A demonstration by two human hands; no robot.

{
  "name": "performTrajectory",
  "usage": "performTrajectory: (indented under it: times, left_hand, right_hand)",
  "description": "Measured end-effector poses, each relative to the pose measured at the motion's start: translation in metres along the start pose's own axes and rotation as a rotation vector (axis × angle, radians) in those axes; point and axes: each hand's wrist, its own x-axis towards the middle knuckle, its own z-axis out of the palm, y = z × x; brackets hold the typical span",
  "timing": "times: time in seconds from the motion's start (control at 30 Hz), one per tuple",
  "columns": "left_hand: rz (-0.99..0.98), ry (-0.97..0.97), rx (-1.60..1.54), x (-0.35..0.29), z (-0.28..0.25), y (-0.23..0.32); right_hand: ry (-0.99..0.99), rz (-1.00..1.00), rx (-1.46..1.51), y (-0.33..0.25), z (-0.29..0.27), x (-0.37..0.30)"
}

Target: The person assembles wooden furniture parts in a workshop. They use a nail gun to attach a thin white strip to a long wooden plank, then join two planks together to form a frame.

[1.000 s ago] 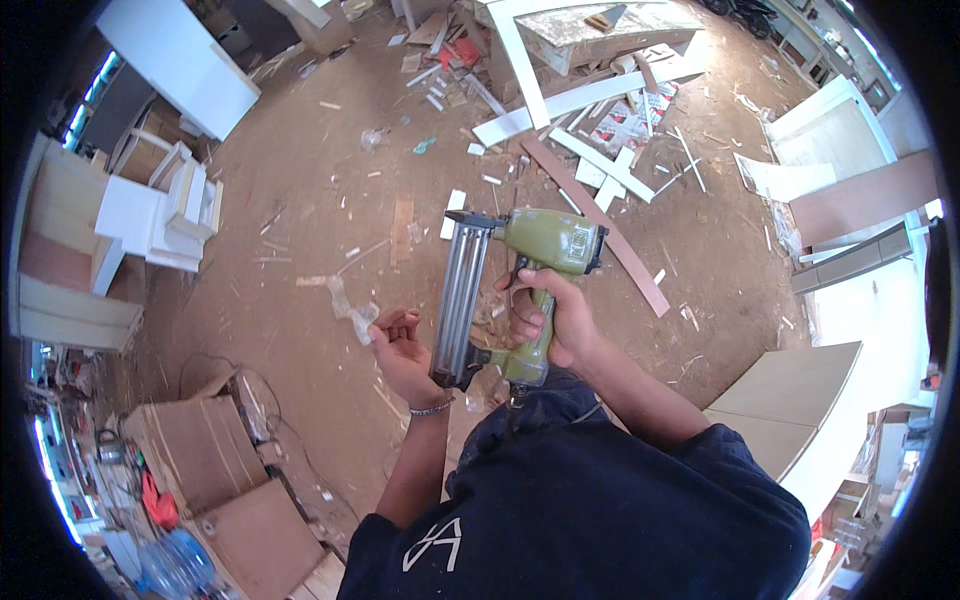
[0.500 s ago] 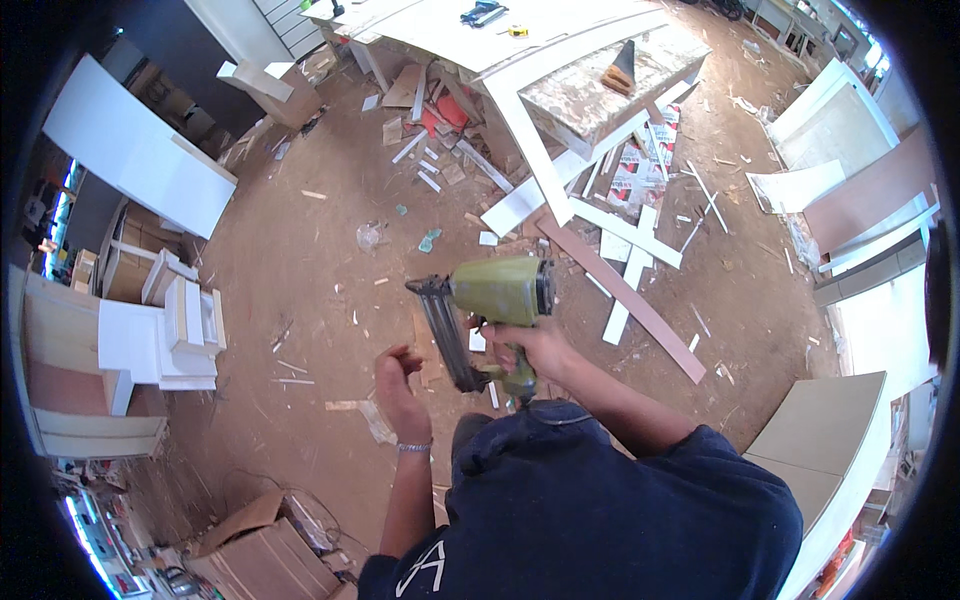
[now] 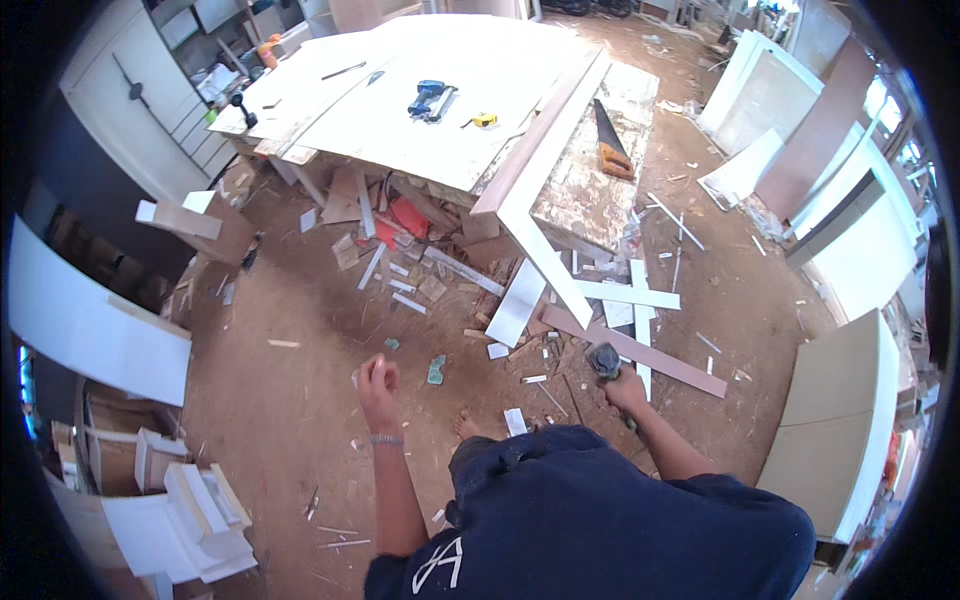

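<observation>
- Right hand (image 3: 627, 390) grips the nail gun (image 3: 604, 361), which is foreshortened, so I cannot tell its long axis exactly
- Left hand (image 3: 378, 390), fingers loosely bent, hangs over the floor (image 3: 290, 420), well left of the gun; nothing shows in it, though I cannot tell about something small
- Reddish strip (image 3: 660, 364) lies slantwise on the floor beyond the gun
- Angled frame (image 3: 545, 262) hangs past the table's near right corner, its lower end toward the gun; the right hand is nearer it
- Saw (image 3: 608, 140) lies on the bench (image 3: 575, 195), handle toward its right edge
- Tape (image 3: 485, 120) and blue nailer (image 3: 430, 98) lie inward from the edges of the table (image 3: 430, 160)
</observation>
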Motion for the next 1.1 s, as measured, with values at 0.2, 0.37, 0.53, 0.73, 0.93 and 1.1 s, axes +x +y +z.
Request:
performTrajectory:
  times: [0.2, 0.37, 0.53, 0.73, 0.93, 1.1]
  left_hand:
    - [0.154, -0.436, 0.240, 0.204, 0.134, 0.016]
    - [0.197, -0.528, 0.545, 0.302, 0.251, 0.000]
    - [0.144, -0.579, 0.860, 0.358, 0.341, -0.025]
    - [-0.411, -0.979, 0.676, 0.385, 0.368, -0.041]
    - [-0.718, -1.125, 0.339, 0.396, 0.384, -0.045]
    - [-0.681, -1.150, 0.424, 0.397, 0.390, -0.051]
  right_hand:
    - [0.031, 0.562, 0.215, 0.059, 0.054, -0.041]
    - [-0.001, 0.703, 0.076, 0.000, 0.117, -0.087]
    - [0.154, 0.800, 0.113, -0.022, 0.191, -0.062]
    - [0.263, 0.957, 0.305, -0.124, 0.186, -0.007]
    - [0.396, 0.976, 0.520, -0.191, 0.170, -0.003]
    - [0.601, 1.034, 0.356, -0.216, 0.202, -0.021]
